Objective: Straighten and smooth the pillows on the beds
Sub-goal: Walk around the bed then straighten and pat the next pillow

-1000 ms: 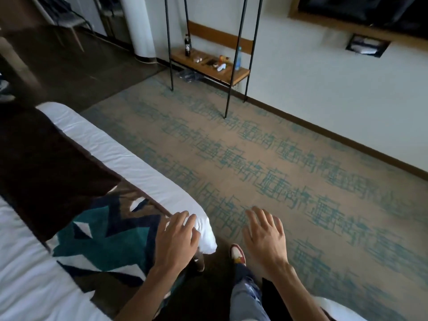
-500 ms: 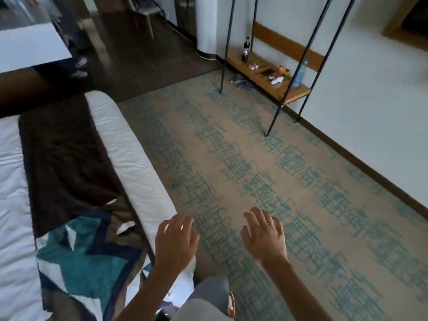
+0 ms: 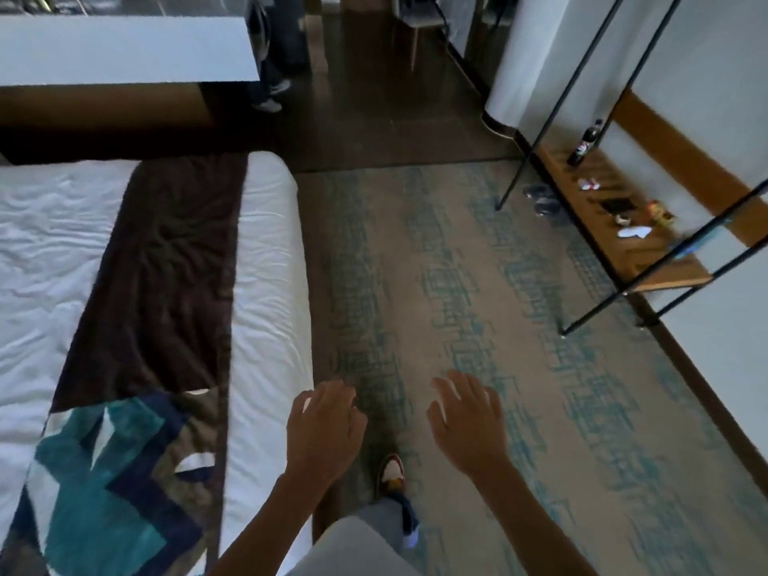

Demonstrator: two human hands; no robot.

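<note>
No pillows are seen; left hand (image 3: 324, 430) and right hand (image 3: 469, 426) are spread, empty; the bed (image 3: 270, 284), left of the fingers, should be followed.

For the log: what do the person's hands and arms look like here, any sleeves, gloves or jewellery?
Both the left hand and the right hand are bare: no gloves, and no rings visible at this sharpness. Both forearms are uncovered to the frame edge, with no sleeve cuff, watch or wristband showing. The image is slightly blurred, so fine marks cannot be ruled out.

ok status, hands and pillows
Left hand open, empty. Right hand open, empty, over carpet. No pillows in view, only bed foot.
</note>
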